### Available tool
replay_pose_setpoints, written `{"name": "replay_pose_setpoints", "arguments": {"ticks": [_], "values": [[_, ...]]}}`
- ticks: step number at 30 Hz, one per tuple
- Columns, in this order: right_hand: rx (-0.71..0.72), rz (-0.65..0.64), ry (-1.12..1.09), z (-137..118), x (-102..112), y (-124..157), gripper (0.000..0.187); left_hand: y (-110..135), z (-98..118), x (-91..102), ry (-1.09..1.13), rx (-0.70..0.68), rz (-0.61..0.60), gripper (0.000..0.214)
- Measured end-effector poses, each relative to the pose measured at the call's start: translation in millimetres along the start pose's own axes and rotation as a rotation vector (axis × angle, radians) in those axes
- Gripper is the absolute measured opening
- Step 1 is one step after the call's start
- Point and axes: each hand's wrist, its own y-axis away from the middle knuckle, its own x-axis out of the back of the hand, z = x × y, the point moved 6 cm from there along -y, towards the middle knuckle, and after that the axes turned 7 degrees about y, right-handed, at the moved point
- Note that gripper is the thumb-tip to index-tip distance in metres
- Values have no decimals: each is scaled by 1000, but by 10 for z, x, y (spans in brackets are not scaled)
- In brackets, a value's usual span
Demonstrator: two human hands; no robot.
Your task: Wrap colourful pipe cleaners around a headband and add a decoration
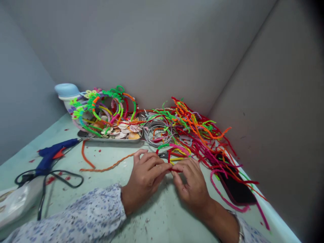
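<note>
My left hand [144,179] and my right hand [191,184] meet at the middle of the pale green table [106,202]. Both pinch a short red pipe cleaner [174,169] between thumb and fingertips. Just beyond my fingers lies a headband [174,150] wrapped in green, pink, yellow and red pipe cleaners. A twisted orange pipe cleaner [108,166] runs along the table to the left of my left hand.
A big heap of coloured pipe cleaners [199,131] and grey wire hoops [158,131] fill the back right. A metal tray [111,137] holds shells and finished headbands [103,104]. A blue glue gun [52,155] with black cord lies left; a black phone [235,189] lies right.
</note>
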Motion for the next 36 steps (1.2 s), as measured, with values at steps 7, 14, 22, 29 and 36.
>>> {"name": "replay_pose_setpoints", "arguments": {"ticks": [7,14,22,29,36], "values": [[-10,5,0,11,-1,11,11,-13,6,15,-35,-9,10,6],[-8,11,-2,11,3,6,10,-2,14,1,-61,-37,2,8],[0,6,9,7,3,5,9,20,33,-17,-97,-93,-26,13],[23,-9,25,-1,-7,4,9,45,35,-65,-149,-83,-93,11],[35,-21,21,-14,-4,-10,11,72,-21,-168,-156,-28,-168,13]]}}
